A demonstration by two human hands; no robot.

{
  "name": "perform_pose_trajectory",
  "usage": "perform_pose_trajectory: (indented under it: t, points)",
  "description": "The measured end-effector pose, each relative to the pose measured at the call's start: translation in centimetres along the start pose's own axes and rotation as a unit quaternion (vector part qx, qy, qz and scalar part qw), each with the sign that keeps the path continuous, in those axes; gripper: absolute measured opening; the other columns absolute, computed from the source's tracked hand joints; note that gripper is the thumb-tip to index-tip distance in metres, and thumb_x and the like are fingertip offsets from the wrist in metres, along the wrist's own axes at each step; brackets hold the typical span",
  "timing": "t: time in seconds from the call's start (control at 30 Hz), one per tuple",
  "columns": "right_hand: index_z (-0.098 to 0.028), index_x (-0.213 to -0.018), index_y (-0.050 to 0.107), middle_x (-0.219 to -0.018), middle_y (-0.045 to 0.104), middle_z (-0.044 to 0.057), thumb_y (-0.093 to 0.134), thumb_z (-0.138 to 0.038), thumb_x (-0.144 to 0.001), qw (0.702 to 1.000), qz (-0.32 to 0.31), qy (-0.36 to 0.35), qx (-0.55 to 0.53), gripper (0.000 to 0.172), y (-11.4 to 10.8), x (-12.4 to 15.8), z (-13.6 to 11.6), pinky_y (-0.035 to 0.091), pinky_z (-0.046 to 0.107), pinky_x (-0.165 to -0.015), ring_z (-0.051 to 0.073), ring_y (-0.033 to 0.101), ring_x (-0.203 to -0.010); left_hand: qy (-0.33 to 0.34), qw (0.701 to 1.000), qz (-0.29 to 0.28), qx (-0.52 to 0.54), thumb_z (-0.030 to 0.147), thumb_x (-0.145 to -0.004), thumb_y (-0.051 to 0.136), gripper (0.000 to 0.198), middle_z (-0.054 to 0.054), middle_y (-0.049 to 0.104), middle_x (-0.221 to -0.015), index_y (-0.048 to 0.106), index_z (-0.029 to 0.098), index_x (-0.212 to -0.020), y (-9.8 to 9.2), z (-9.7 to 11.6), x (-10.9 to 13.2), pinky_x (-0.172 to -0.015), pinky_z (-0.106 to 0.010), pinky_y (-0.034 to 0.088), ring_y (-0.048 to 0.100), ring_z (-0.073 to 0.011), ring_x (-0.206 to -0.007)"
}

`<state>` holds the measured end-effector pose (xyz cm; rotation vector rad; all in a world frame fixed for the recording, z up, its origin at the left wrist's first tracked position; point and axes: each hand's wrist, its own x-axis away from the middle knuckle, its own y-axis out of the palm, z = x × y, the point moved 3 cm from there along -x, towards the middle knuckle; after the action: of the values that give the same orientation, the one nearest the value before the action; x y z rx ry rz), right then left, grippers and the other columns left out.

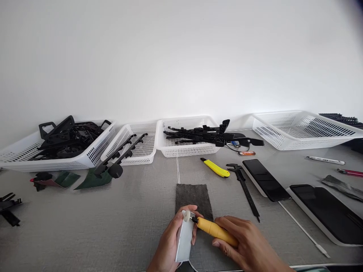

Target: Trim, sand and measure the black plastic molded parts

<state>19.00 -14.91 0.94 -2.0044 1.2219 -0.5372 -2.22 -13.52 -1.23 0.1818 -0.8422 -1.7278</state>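
Observation:
My left hand (171,236) is wrapped around a flat, pale grey rectangular piece (185,241), held tilted upright near the table's front edge. In my right hand (241,238) is a yellow rotary tool (214,229), gripped along its handle and pointing left. A small off-white polishing wheel (187,215) sits on the tool's tip, at the upper end of the pale piece; whether it presses on the surface I cannot tell. Just beyond both hands a dark grey cloth (193,194) lies on the table.
A yellow utility knife (217,168), a black caliper (244,190), a phone (265,179) and a larger black-topped device (326,211) lie to the right. White baskets, one with tangled black plastic parts (195,134), line the wall. Green sandpaper (95,180) lies at left.

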Motion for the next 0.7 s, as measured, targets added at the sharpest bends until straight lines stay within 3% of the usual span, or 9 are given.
perform_pose_trajectory:
  t: [0.17, 0.43, 0.7]
  points:
    - [-0.023, -0.093, 0.06, -0.079, 0.065, 0.001, 0.043, -0.068, -0.11, 0.999, 0.003, -0.048, 0.018, 0.051, 0.2, 0.1, -0.5, 0.034, 0.03, -0.063, 0.017, 0.062, -0.068, -0.004, 1.0, -0.007, -0.009, 0.066, -0.097, 0.065, 0.056, -0.012, 0.075, -0.114, 0.078, 0.021, -0.128, 0.0, 0.0, 0.0, -0.07, -0.03, 0.045, 0.055, -0.0142, -0.075]
    - [-0.023, -0.092, 0.06, -0.078, 0.066, 0.001, 0.042, -0.068, -0.111, 0.998, 0.009, -0.053, 0.02, 0.052, 0.4, 0.1, -0.8, 0.035, 0.029, -0.062, 0.016, 0.062, -0.067, -0.005, 1.0, 0.0, -0.011, 0.066, -0.096, 0.067, 0.056, -0.012, 0.076, -0.114, 0.078, 0.021, -0.127, 0.0, 0.2, 0.0, -0.069, -0.029, 0.046, 0.056, -0.0156, -0.078]
    - [-0.024, -0.1, 0.07, -0.085, 0.072, 0.002, 0.055, -0.067, -0.106, 0.998, 0.047, 0.021, -0.047, 0.045, -0.1, 0.7, 0.7, 0.044, 0.028, -0.066, 0.017, 0.068, -0.072, -0.003, 0.999, 0.01, 0.035, 0.065, -0.092, 0.074, 0.056, -0.01, 0.075, -0.111, 0.079, 0.021, -0.126, 0.1, 0.0, -0.1, -0.071, -0.029, 0.047, 0.059, -0.0158, -0.078]
